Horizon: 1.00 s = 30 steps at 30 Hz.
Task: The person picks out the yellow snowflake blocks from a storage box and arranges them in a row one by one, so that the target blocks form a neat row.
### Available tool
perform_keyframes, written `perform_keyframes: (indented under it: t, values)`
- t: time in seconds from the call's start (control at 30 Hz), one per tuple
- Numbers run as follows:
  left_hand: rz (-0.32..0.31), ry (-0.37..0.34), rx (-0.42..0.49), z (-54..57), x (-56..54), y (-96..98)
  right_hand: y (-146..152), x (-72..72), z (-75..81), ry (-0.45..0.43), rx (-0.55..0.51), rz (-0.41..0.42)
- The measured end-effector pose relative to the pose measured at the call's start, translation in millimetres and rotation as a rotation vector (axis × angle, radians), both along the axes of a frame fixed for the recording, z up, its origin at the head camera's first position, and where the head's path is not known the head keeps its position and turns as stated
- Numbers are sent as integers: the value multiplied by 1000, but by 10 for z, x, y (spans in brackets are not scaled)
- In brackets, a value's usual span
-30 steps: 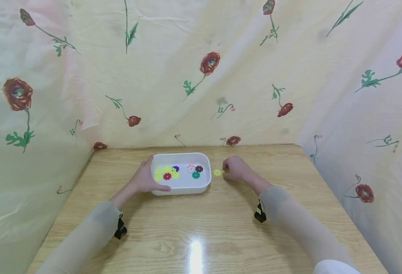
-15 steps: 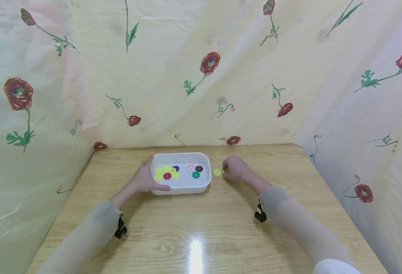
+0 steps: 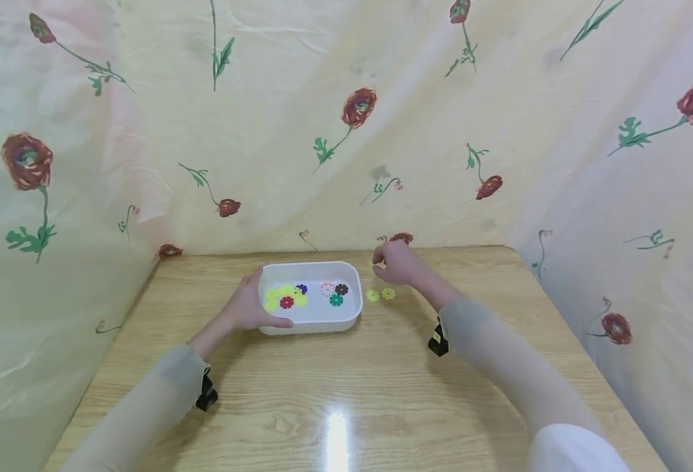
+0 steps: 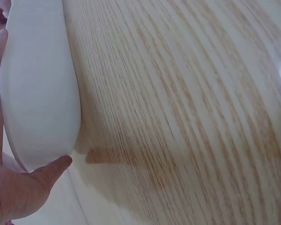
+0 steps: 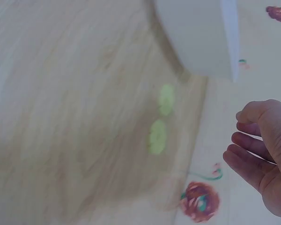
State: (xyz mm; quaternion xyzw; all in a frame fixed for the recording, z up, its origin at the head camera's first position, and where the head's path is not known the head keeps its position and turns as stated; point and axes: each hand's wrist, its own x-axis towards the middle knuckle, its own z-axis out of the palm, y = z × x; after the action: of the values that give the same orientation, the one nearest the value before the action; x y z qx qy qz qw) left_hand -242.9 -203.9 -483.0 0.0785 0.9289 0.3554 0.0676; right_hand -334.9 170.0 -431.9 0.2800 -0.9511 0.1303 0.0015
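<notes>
My left hand (image 3: 244,308) grips the left end of a white plastic box (image 3: 311,328), thumb along the near wall and fingers over the far side. In the left wrist view the thumb presses on the box's outside. Inside lie several yellow flower-shaped plastic pieces (image 3: 272,299), with a red one (image 3: 287,302) and a purple one (image 3: 301,288) among them. Toward the right are pink (image 3: 327,288), dark brown (image 3: 341,289) and green (image 3: 336,299) ones. Raised behind two yellow flower pieces (image 3: 372,295) on the table, my right hand (image 3: 402,263) has loosely bent fingers and holds nothing.
The wood-grain table (image 3: 299,387) ends at the back against a hanging cloth (image 3: 263,131) printed with red flowers. The cloth also rises along both sides. Light reflects off the table near its front.
My right hand has let go of a yellow flower piece beside the other one, then lifted up and back. The left hand and the box stay in place.
</notes>
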Motion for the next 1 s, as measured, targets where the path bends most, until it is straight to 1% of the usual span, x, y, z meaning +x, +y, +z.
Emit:
perform_keyframes:
  t: [0.17, 0.3, 0.47, 0.67, 0.87, 1.0]
  values:
    - [-3, 9, 2, -11, -12, -7, -219, -59, 117, -2, -13, 4]
    - [-6, 14, 6, -11, -25, -8, -389, -77, 146, -7, -32, 9]
    - [-6, 22, -1, -16, -36, -7, -590, -75, 116, -15, -15, 36]
    - [-8, 25, 8, -32, -48, -6, -837, -50, 82, -50, -8, 82]
    - [5, 15, 12, -10, -43, -4, -1069, -18, -4, -90, 26, 86]
    - [3, 9, 7, -10, -47, -8, -1200, 5, -62, -126, 48, 92]
